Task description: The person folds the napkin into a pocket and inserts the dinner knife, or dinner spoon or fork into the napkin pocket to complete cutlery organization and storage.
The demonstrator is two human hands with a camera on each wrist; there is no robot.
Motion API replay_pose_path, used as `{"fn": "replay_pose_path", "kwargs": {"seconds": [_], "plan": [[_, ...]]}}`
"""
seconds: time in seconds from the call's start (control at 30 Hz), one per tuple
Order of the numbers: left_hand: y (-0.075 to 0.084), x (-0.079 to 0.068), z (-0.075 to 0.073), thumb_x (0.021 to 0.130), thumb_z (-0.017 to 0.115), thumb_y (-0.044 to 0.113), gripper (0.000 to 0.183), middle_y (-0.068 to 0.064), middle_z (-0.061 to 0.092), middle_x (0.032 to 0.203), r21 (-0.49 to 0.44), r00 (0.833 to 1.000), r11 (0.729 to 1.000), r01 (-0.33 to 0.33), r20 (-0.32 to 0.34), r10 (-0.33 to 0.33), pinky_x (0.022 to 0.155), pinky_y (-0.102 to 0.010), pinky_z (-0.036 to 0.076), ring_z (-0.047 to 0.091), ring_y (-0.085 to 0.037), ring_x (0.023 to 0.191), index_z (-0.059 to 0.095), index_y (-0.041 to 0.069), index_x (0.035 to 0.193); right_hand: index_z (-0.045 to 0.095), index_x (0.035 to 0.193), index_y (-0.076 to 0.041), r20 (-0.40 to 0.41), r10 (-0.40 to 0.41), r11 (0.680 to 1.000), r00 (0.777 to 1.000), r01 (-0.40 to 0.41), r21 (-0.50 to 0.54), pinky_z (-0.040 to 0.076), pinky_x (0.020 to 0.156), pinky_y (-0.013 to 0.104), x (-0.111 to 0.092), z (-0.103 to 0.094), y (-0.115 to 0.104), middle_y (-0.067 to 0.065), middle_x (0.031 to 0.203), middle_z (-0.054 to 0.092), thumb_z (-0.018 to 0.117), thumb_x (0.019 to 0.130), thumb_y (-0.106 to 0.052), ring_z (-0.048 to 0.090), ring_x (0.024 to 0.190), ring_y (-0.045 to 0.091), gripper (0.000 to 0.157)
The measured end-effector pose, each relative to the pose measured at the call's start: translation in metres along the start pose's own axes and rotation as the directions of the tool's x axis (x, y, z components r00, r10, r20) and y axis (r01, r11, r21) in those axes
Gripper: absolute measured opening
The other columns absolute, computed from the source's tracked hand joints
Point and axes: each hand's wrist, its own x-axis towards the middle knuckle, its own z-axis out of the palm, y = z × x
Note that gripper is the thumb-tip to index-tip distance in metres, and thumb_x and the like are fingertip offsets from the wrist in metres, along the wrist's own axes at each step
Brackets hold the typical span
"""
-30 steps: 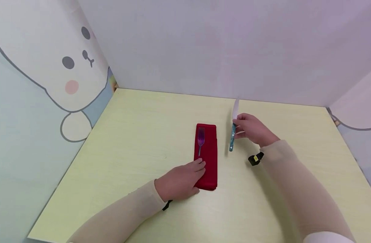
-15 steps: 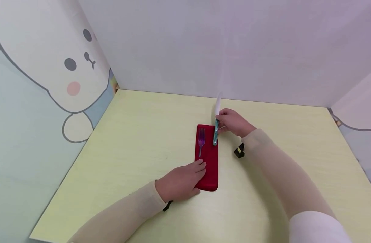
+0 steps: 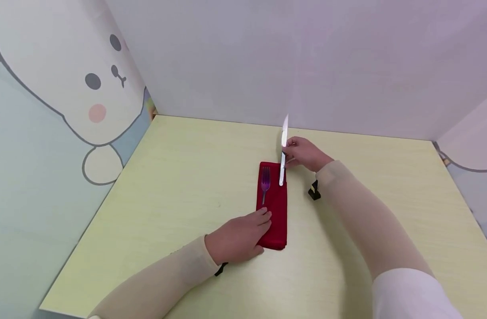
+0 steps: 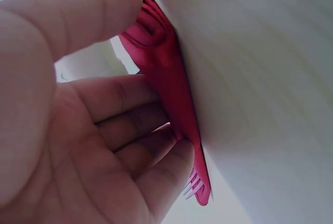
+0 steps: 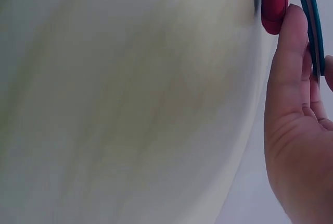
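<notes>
A folded red napkin (image 3: 275, 221) lies lengthwise on the table, with a purplish metal fork (image 3: 265, 179) on its left half, tines pointing away. My left hand (image 3: 237, 239) rests on the napkin's near left part, fingers relaxed and laid over it. The lower end of the fork handle is hidden under those fingers. In the left wrist view the thumb (image 4: 99, 15) is at the rolled near end of the napkin. My right hand (image 3: 305, 153) pinches a table knife (image 3: 284, 137) between thumb and fingers, blade pointing away. Its teal handle (image 5: 312, 21) overlaps the napkin's far right corner.
The pale wooden table (image 3: 187, 168) meets a plain light wall (image 3: 235, 66) at the back. A wall with a cartoon animal print (image 3: 96, 93) stands on the left. A small black wrist device (image 3: 314, 191) hangs below the right sleeve.
The right hand has carried the knife leftward and slightly away, from right of the napkin to over its far right edge. The knife has turned a little in the grip. The left hand stays put.
</notes>
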Motion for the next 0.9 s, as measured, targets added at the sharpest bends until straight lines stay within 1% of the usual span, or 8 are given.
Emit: {"fn": "replay_pose_path", "kwargs": {"seconds": [0.17, 0.4, 0.5, 0.63, 0.8, 0.9], "plan": [[0.0, 0.0, -0.001, 0.097, 0.072, 0.041, 0.069, -0.006, 0.044, 0.159, -0.013, 1.0, 1.0, 0.008, 0.0, -0.008, 0.115, -0.026, 0.035, 0.03, -0.023, 0.153, 0.05, 0.008, 0.153, 0.049, 0.116, 0.004, 0.039, -0.001, 1.0, 0.999, 0.002, -0.02, 0.06, 0.085, 0.042, -0.001, 0.001, 0.006, 0.017, 0.103, 0.059, 0.055, 0.108, -0.012, 0.067, 0.085, 0.024, 0.019], [-0.001, 0.002, 0.001, 0.097, 0.071, 0.042, 0.069, -0.006, 0.044, 0.159, 0.0, 1.0, 1.0, 0.001, -0.001, -0.001, 0.115, -0.026, 0.035, 0.029, -0.023, 0.153, 0.05, 0.008, 0.153, 0.05, 0.116, 0.004, 0.077, 0.014, 0.999, 0.997, -0.012, -0.035, 0.061, 0.082, 0.04, -0.009, 0.004, 0.007, 0.02, 0.102, 0.062, 0.056, 0.107, -0.011, 0.067, 0.084, 0.025, 0.019], [-0.001, 0.002, 0.001, 0.096, 0.072, 0.042, 0.07, -0.006, 0.044, 0.16, 0.0, 1.0, 1.0, 0.002, 0.003, -0.002, 0.114, -0.026, 0.036, 0.028, -0.023, 0.153, 0.049, 0.008, 0.153, 0.05, 0.117, 0.004, 0.088, 0.015, 0.999, 0.996, -0.012, -0.035, 0.061, 0.081, 0.039, -0.01, 0.005, 0.008, 0.021, 0.104, 0.062, 0.055, 0.107, -0.01, 0.066, 0.086, 0.026, 0.018], [-0.001, 0.002, 0.001, 0.096, 0.072, 0.042, 0.07, -0.006, 0.043, 0.16, 0.003, 1.0, 1.0, 0.002, 0.007, -0.002, 0.115, -0.026, 0.035, 0.028, -0.024, 0.153, 0.049, 0.008, 0.154, 0.05, 0.117, 0.004, 0.125, 0.013, 0.998, 0.992, -0.006, -0.056, 0.06, 0.083, 0.038, -0.01, 0.005, 0.009, 0.021, 0.107, 0.06, 0.055, 0.108, -0.012, 0.063, 0.089, 0.028, 0.018], [0.0, 0.002, 0.001, 0.098, 0.07, 0.039, 0.069, -0.008, 0.041, 0.161, -0.033, 1.0, 0.999, 0.002, 0.013, -0.001, 0.117, -0.025, 0.032, 0.025, -0.026, 0.154, 0.047, 0.006, 0.154, 0.053, 0.109, 0.004, 0.163, 0.064, 0.991, 0.984, -0.043, -0.128, 0.06, 0.082, 0.038, -0.016, 0.007, 0.01, 0.019, 0.098, 0.062, 0.058, 0.106, -0.014, 0.064, 0.084, 0.027, 0.019], [0.0, 0.001, 0.0, 0.098, 0.07, 0.038, 0.07, -0.009, 0.039, 0.162, -0.06, 1.0, 0.998, 0.006, 0.02, -0.005, 0.117, -0.026, 0.031, 0.023, -0.026, 0.155, 0.046, 0.005, 0.154, 0.056, 0.103, 0.004, 0.19, 0.107, 0.978, 0.976, -0.069, -0.196, 0.058, 0.078, 0.034, -0.021, 0.008, 0.008, 0.016, 0.092, 0.065, 0.061, 0.105, -0.015, 0.065, 0.081, 0.024, 0.019]]}}
